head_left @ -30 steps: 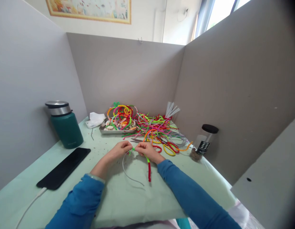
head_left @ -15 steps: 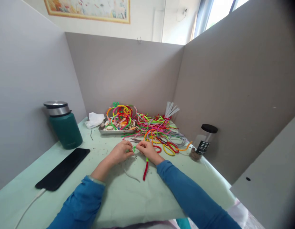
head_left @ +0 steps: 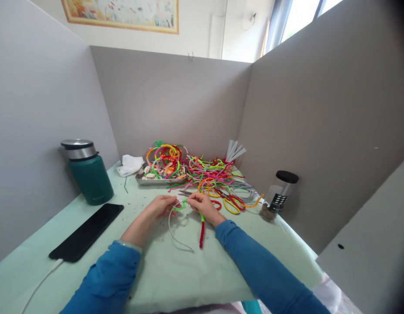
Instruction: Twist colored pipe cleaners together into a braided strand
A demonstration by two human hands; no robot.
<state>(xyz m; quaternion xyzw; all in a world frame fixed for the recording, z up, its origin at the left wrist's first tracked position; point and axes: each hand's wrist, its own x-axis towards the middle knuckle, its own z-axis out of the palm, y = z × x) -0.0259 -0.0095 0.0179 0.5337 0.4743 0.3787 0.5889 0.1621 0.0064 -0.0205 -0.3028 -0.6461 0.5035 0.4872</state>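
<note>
My right hand (head_left: 203, 207) is closed, fingertips pinched on a green pipe cleaner (head_left: 179, 207) whose short curved end sticks out to the left. Below that hand hangs a red pipe cleaner length (head_left: 201, 236) with a lime-green section above it. A thin grey cord (head_left: 171, 229) arcs from the pinched spot down onto the table. My left hand (head_left: 162, 206) is just left of the green end, fingers curved and parted; whether a fingertip touches the green end or the cord cannot be made out. Scissors (head_left: 185, 192) lie just beyond the hands, partly covered.
Behind my hands stand a metal tray (head_left: 161, 181) of shells and pipe-cleaner rings and a heap of coloured pipe cleaners (head_left: 211, 170). A green flask (head_left: 90, 179) and a phone (head_left: 86, 233) are at left, a black-lidded jar (head_left: 279, 196) at right. Grey partitions (head_left: 176, 91) enclose the table.
My left fingers have parted and drawn slightly left, uncovering the green curved end. The grey cord now rises in a larger arc. My right hand keeps its pinch.
</note>
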